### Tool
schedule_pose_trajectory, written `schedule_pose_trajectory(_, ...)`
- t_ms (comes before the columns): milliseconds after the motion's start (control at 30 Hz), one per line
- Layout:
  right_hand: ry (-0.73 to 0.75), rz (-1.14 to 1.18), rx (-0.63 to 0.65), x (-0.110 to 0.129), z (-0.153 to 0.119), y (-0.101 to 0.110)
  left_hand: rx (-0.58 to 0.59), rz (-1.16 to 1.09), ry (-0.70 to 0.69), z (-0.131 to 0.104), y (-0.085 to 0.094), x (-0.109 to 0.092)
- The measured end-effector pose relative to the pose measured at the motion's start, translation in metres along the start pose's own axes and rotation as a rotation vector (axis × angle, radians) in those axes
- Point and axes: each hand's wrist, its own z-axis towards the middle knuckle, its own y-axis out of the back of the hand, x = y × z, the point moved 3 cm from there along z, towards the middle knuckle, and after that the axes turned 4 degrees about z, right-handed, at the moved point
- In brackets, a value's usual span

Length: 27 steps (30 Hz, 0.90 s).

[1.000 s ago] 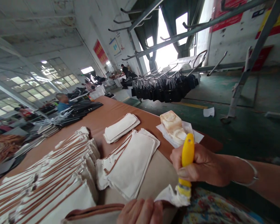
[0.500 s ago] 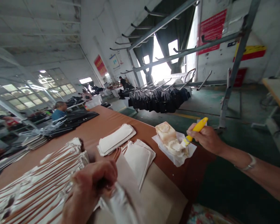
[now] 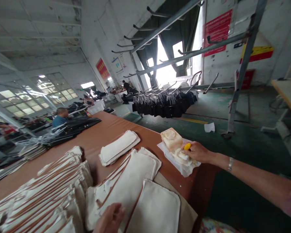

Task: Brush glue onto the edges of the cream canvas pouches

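Note:
My right hand [image 3: 200, 152] is wrapped round the yellow handle of a brush [image 3: 187, 146]. The brush's head is down at a mass of whitish paste [image 3: 178, 155], which lies on a white sheet [image 3: 187, 170] beside a cream-coloured block-shaped tub [image 3: 171, 137]. At the bottom edge, my left hand [image 3: 111, 218] rests over the off-white fabric panels with loosely bent fingers, holding nothing I can see. One rectangular panel [image 3: 157, 207] lies just right of it, over a longer panel [image 3: 133, 171] with brown edging.
Rows of stacked off-white panels [image 3: 38, 197] cover the left of the brown table [image 3: 121, 124]. A smaller pile [image 3: 120, 147] lies farther back. Beyond stand a metal rack [image 3: 242, 64] and hanging black pieces [image 3: 165, 105]. A person in blue [image 3: 60, 118] sits at left.
My left hand has let go of the pale panel, now lying flat, and moved down. My right hand has moved left and lower with the brush, into the paste.

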Motion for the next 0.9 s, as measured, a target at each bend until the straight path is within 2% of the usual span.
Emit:
schedule_pose_trajectory(100,0.039,-0.017,0.001,0.005,-0.004,0.005,0.032,0.105,0.020,0.011,-0.037,-0.029)
schedule_pose_trajectory(200,0.107,-0.035,0.040,0.015,-0.016,0.009,0.029,0.177,0.055,0.017,-0.052,-0.057)
schedule_pose_trajectory(333,0.217,-0.022,0.151,0.029,-0.041,0.009,-0.015,0.183,0.147,0.021,-0.054,-0.071)
schedule_pose_trajectory(467,0.259,0.011,0.109,0.028,-0.054,0.013,-0.018,0.089,0.139,0.028,-0.060,-0.069)
schedule_pose_trajectory(567,0.188,0.012,0.049,0.023,-0.055,0.012,-0.024,-0.012,0.119,0.032,-0.065,-0.070)
schedule_pose_trajectory(667,0.115,0.073,-0.019,0.029,-0.057,0.011,-0.016,-0.155,0.074,0.029,-0.065,-0.077)
schedule_pose_trajectory(767,0.024,0.228,-0.101,0.049,-0.058,0.009,-0.005,-0.305,-0.001,0.018,-0.059,-0.090)
schedule_pose_trajectory(900,-0.123,0.563,-0.151,0.081,-0.052,-0.002,-0.006,-0.553,-0.109,-0.006,-0.043,-0.110)
